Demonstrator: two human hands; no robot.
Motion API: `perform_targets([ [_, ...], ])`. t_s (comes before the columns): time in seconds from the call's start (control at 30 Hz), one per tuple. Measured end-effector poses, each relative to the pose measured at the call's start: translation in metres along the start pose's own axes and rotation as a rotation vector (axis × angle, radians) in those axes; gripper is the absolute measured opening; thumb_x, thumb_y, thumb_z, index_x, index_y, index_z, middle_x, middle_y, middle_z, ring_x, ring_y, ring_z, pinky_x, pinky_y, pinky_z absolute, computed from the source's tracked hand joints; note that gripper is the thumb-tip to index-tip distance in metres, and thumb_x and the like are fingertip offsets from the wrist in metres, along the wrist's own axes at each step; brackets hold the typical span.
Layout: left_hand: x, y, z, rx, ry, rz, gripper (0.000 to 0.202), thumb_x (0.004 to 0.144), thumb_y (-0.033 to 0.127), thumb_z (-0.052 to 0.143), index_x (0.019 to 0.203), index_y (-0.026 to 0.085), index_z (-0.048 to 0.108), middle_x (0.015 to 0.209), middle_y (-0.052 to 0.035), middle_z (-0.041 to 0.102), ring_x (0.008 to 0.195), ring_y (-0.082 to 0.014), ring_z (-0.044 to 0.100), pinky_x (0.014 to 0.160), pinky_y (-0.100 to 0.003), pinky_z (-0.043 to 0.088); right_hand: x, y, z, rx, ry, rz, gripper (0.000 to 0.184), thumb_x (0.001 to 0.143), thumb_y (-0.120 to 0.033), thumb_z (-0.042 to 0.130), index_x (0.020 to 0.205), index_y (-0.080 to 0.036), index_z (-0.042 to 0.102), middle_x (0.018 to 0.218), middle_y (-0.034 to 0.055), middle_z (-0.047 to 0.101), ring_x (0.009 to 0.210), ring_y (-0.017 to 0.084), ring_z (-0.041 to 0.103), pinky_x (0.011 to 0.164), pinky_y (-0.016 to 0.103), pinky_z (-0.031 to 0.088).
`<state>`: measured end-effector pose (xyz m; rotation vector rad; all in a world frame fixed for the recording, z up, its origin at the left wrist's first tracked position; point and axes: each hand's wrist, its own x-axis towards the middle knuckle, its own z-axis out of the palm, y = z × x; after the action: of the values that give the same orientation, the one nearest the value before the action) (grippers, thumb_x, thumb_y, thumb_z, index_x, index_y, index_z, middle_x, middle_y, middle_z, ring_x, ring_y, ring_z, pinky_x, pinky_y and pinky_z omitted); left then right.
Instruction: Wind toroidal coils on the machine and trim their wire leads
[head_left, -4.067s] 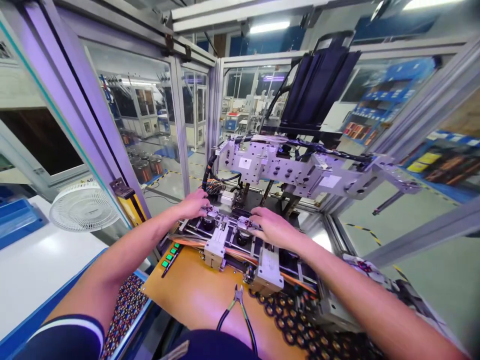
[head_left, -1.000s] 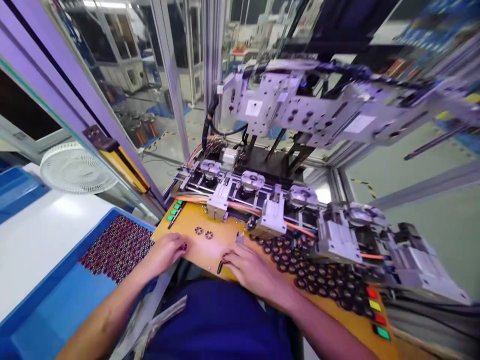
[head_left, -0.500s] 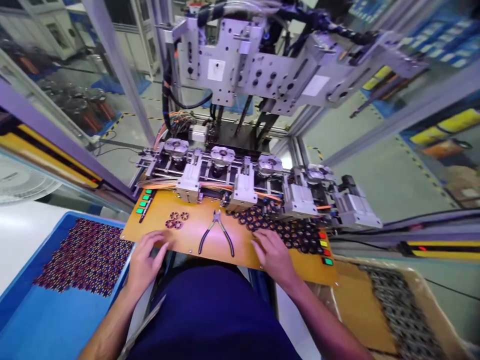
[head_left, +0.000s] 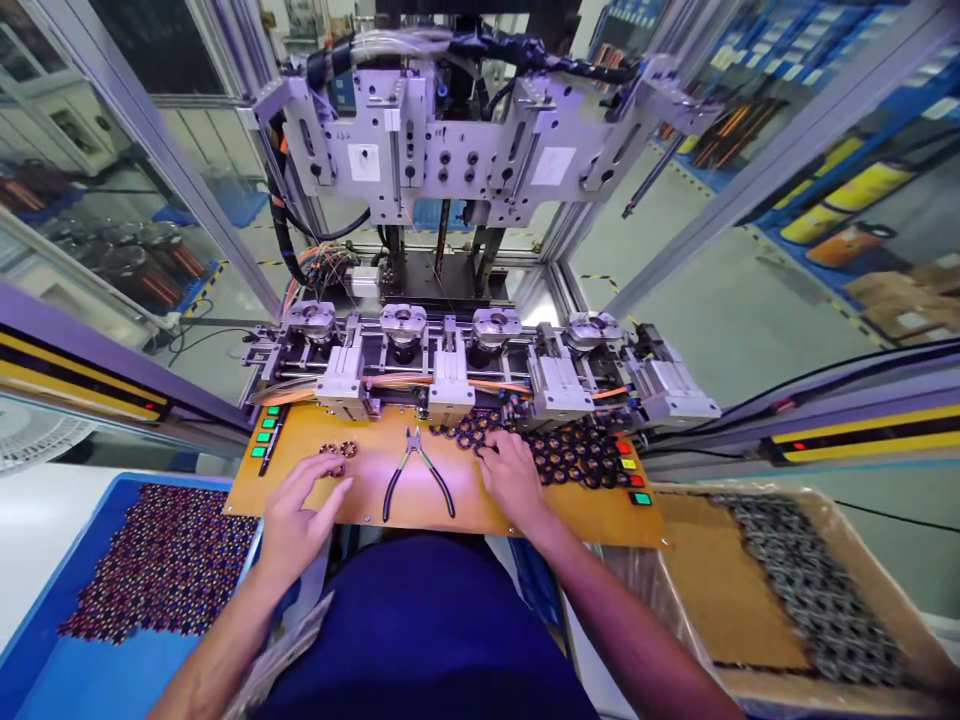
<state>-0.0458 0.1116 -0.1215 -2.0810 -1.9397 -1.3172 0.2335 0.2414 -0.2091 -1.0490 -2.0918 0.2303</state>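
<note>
Left hand (head_left: 296,515): thumb spread from fingers, fingertips over the small rings (head_left: 348,449), a few lying flat just past them. Right hand (head_left: 514,480): fingers bent at the near-left edge of the black rings (head_left: 574,458); one black ring is at the fingertips, can't tell if it's gripped. Bulk of that pile sits just right of this hand. Cutters (head_left: 414,442) lie between the hands, handles splayed toward the person, on the orange worktop (head_left: 469,495). Green buttons (head_left: 262,438) beyond and left of left hand. Blue tray (head_left: 112,675) of similar small parts further left; carton (head_left: 727,590) with grey parts well right of right hand. Four metal fixtures (head_left: 403,320) in a row beyond both hands; drilled plate (head_left: 457,150) above and behind them.
</note>
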Motion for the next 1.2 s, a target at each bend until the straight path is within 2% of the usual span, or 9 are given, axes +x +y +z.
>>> perform_targets([
  [0.13, 0.02, 0.028, -0.002, -0.155, -0.177, -0.061, 0.018, 0.085, 0.025, 0.069, 0.101, 0.018, 0.071, 0.096, -0.0074, 0.076, 0.089, -0.0196, 0.072, 0.084, -0.034, 0.059, 0.01, -0.038, -0.023, 0.219, 0.053, -0.089, 0.016, 0.093, -0.015, 0.056, 0.085, -0.016, 0.069, 0.093, 0.0091, 0.058, 0.087, 0.021, 0.056, 0.075, 0.036, 0.051],
  [0.23, 0.036, 0.059, 0.0, -0.537, -0.47, -0.177, 0.032, 0.085, 0.026, 0.068, 0.116, 0.016, 0.068, 0.097, -0.0082, 0.077, 0.086, -0.0194, 0.073, 0.08, -0.033, 0.06, 0.017, -0.08, -0.045, 0.409, 0.073, -0.181, 0.01, 0.094, -0.017, 0.059, 0.097, -0.021, 0.067, 0.106, 0.0069, 0.056, 0.095, 0.018, 0.06, 0.078, 0.032, 0.053],
  [0.3, 0.04, 0.073, 0.001, -0.731, -0.536, -0.238, 0.037, 0.086, 0.027, 0.067, 0.121, 0.013, 0.066, 0.095, -0.009, 0.077, 0.085, -0.0203, 0.073, 0.078, -0.033, 0.06, 0.023, -0.103, -0.055, 0.544, 0.074, -0.215, 0.015, 0.093, -0.013, 0.06, 0.1, -0.024, 0.066, 0.112, 0.0057, 0.054, 0.101, 0.017, 0.059, 0.081, 0.029, 0.053],
  [0.4, 0.038, 0.08, 0.002, -0.739, -0.378, -0.212, 0.032, 0.085, 0.025, 0.07, 0.115, 0.014, 0.07, 0.098, -0.0099, 0.078, 0.09, -0.022, 0.073, 0.084, -0.034, 0.059, 0.032, -0.122, -0.058, 0.75, 0.034, -0.216, 0.024, 0.091, -0.007, 0.059, 0.104, -0.026, 0.067, 0.117, 0.006, 0.054, 0.105, 0.017, 0.059, 0.086, 0.029, 0.053],
  [0.6, 0.032, 0.07, -0.005, -0.437, -0.021, 0.089, 0.03, 0.08, 0.012, 0.073, 0.11, 0.017, 0.072, 0.1, -0.01, 0.076, 0.092, -0.019, 0.072, 0.083, -0.031, 0.059, 0.051, -0.132, -0.048, 0.967, -0.174, -0.09, 0.017, 0.094, -0.017, 0.06, 0.104, -0.027, 0.07, 0.119, 0.008, 0.058, 0.112, 0.021, 0.059, 0.094, 0.037, 0.051],
  [0.73, 0.03, 0.062, -0.01, -0.383, 0.034, 0.048, 0.039, 0.075, 0.017, 0.08, 0.113, 0.019, 0.07, 0.099, -0.0087, 0.077, 0.089, -0.0196, 0.073, 0.082, -0.031, 0.06, 0.061, -0.135, -0.041, 0.972, -0.213, -0.073, 0.012, 0.093, -0.018, 0.062, 0.096, -0.027, 0.071, 0.118, 0.0073, 0.059, 0.104, 0.02, 0.063, 0.09, 0.035, 0.052],
  [0.87, 0.03, 0.055, -0.013, -0.339, 0.09, 0.102, 0.023, 0.086, 0.015, 0.067, 0.108, 0.018, 0.071, 0.098, -0.0098, 0.076, 0.089, -0.0186, 0.073, 0.08, -0.03, 0.061, 0.072, -0.138, -0.032, 1.007, -0.291, -0.082, 0.009, 0.093, -0.025, 0.064, 0.095, -0.027, 0.073, 0.114, 0.0085, 0.063, 0.108, 0.022, 0.063, 0.09, 0.038, 0.054],
  [1.03, 0.033, 0.046, -0.019, -0.322, 0.166, 0.085, 0.023, 0.086, 0.017, 0.068, 0.109, 0.018, 0.071, 0.098, -0.01, 0.075, 0.088, -0.0183, 0.073, 0.079, -0.03, 0.061, 0.089, -0.147, -0.025, 1.026, -0.392, -0.083, 0.011, 0.093, -0.027, 0.064, 0.094, -0.028, 0.075, 0.111, 0.0089, 0.066, 0.108, 0.023, 0.064, 0.09, 0.04, 0.056],
  [1.2, 0.016, 0.009, -0.013, -0.209, 0.252, -0.04, 0.053, 0.079, 0.021, 0.077, 0.129, 0.023, 0.059, 0.116, -0.0108, 0.072, 0.105, -0.0218, 0.07, 0.093, -0.036, 0.058, 0.159, -0.146, -0.021, 0.785, -0.434, -0.344, 0.014, 0.094, -0.024, 0.06, 0.093, -0.023, 0.074, 0.107, 0.0088, 0.068, 0.097, 0.021, 0.068, 0.084, 0.035, 0.057],
])
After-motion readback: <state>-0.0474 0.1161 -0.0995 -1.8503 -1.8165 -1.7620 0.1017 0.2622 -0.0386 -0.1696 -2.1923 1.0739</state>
